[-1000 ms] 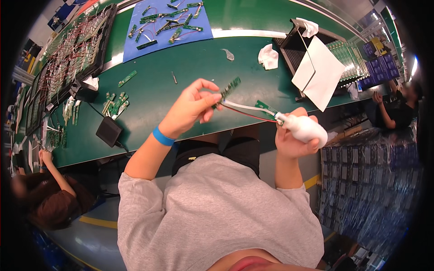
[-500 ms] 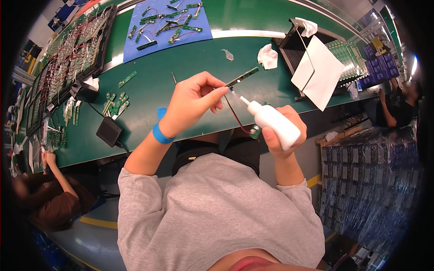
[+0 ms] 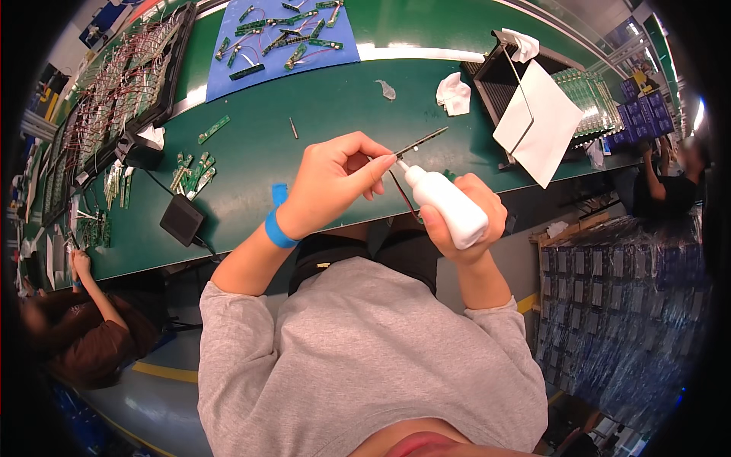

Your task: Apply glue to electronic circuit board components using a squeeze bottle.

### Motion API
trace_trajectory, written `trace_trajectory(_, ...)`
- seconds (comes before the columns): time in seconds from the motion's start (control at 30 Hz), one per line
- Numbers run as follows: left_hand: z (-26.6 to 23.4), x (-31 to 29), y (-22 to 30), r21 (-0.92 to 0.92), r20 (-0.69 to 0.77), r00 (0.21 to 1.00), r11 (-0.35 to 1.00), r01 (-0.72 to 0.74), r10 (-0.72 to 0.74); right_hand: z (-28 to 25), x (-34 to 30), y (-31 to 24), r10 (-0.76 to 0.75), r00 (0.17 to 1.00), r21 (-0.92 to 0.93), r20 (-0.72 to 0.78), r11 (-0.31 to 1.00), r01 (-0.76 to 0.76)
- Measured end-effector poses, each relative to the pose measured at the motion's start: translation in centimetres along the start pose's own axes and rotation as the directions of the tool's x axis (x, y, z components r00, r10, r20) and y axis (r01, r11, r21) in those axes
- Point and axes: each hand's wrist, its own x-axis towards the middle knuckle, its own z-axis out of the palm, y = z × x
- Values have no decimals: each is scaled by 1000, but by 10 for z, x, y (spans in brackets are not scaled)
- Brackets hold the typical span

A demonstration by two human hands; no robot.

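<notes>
Between the thumb and fingers of my left hand (image 3: 339, 183) is pinched one end of a narrow circuit board (image 3: 425, 141), tilted so that its thin edge shows. Red and black wires (image 3: 403, 194) hang down from it. A white squeeze bottle (image 3: 449, 207) is wrapped in my right hand (image 3: 486, 209), its nozzle pointing up and left. The nozzle's tip meets the board close to my left fingertips; whether they touch I cannot tell. Behind the bottle, a small green board is mostly hidden. A blue wrist strap (image 3: 279, 228) circles my left wrist.
On the green table (image 3: 251, 167) lie loose board strips (image 3: 195, 174), a black box (image 3: 181, 218) and crumpled tissue (image 3: 454, 94). Wired boards cover a blue mat (image 3: 221, 80). A black rack (image 3: 491, 87) stands right, wired panels (image 3: 114, 91) left. Other people work at both sides.
My left hand has shifted slightly right and down, and the board now shows more edge-on. The bottle has moved left, bringing its nozzle up to the board.
</notes>
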Motion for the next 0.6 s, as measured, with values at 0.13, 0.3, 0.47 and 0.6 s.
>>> trace_trajectory(0.13, 2, 0, 0, 19, -20, 1000, 1000, -5, 6, 3, -1, 2, -16, 1000, -26, 20, 1000, 17)
trace_trajectory(0.3, 2, 1, -2, 42, -32, 999, 999, -1, 2, 7, -5, 6, -71, 997, -56, 21, 996, 72)
trace_trajectory(0.47, 5, 2, -4, 150, -49, 994, 984, -91, 100, 8, -7, 6, -63, 998, -85, 22, 994, 65)
trace_trajectory(0.6, 6, 2, -5, 208, -58, 990, 972, -111, 125, 7, -7, 7, -45, 999, -89, 28, 995, 47)
